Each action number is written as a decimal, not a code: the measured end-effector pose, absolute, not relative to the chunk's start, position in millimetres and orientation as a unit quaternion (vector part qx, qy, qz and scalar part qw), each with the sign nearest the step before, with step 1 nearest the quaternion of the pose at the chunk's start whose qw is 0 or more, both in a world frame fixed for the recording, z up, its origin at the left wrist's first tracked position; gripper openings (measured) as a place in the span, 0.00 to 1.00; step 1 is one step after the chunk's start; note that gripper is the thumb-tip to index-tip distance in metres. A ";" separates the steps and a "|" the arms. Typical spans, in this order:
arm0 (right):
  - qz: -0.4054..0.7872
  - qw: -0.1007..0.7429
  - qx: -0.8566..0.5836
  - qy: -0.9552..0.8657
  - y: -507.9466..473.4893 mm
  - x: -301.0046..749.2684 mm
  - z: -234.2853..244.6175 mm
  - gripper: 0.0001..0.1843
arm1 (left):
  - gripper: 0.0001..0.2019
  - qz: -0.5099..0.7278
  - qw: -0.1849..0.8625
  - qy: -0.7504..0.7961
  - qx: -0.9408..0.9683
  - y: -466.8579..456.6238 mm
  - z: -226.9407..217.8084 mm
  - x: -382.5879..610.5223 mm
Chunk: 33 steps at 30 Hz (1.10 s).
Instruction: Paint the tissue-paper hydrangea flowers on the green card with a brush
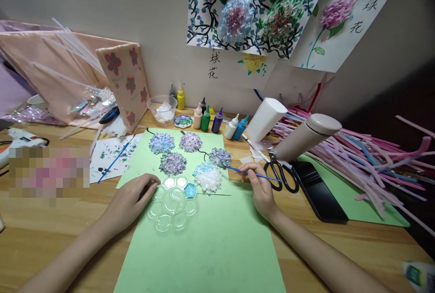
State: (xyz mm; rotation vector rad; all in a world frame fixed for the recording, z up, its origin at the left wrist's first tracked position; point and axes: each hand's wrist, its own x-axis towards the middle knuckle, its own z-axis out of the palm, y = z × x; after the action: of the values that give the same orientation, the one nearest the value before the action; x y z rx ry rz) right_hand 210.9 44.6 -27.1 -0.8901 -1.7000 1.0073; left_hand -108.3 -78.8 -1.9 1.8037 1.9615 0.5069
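Note:
My right hand (260,186) pinches a thin blue paintbrush (268,177), its tip pointing left toward the flowers. Just left of that tip lies a fluffy white flower (209,179) with light blue colour on its upper edge. A clear flower-shaped paint palette (171,202) rests on the light green paper (204,252), with wet blue paint (190,190) in one well. My left hand (137,195) is closed, fingers curled at the palette's left rim. Several finished-looking blue and purple flowers, such as a purple one (173,163), lie above it.
Paint bottles (205,118) line the back by the wall. At right are black-handled scissors (281,173), a phone (319,191), a tumbler (307,136) and pink pipe cleaners (356,157). Leftward lie a paint-stained sheet (110,157), another blue brush (115,159) and a glue gun (20,143).

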 end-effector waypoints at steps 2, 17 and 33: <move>0.404 0.454 -0.360 -0.707 44.0 210.8 -27.8 0.12 | 0.16 0.184 0.214 0.707 0.649 -78.9 -2.0 -108.1; 0.360 0.462 -0.360 -0.726 43.5 211.7 -28.4 0.12 | 0.16 0.182 0.212 0.708 0.649 -78.2 -1.4 -107.7; 0.265 0.355 -0.163 -0.882 14.4 209.7 -18.1 0.12 | 0.13 0.215 0.196 0.703 0.649 -80.5 -2.9 -103.0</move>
State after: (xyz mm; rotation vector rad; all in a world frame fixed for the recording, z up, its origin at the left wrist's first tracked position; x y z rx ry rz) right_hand 209.7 14.4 -18.1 -0.4220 -2.2787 0.6846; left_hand -103.0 -80.5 -2.9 1.8172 1.9694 0.6010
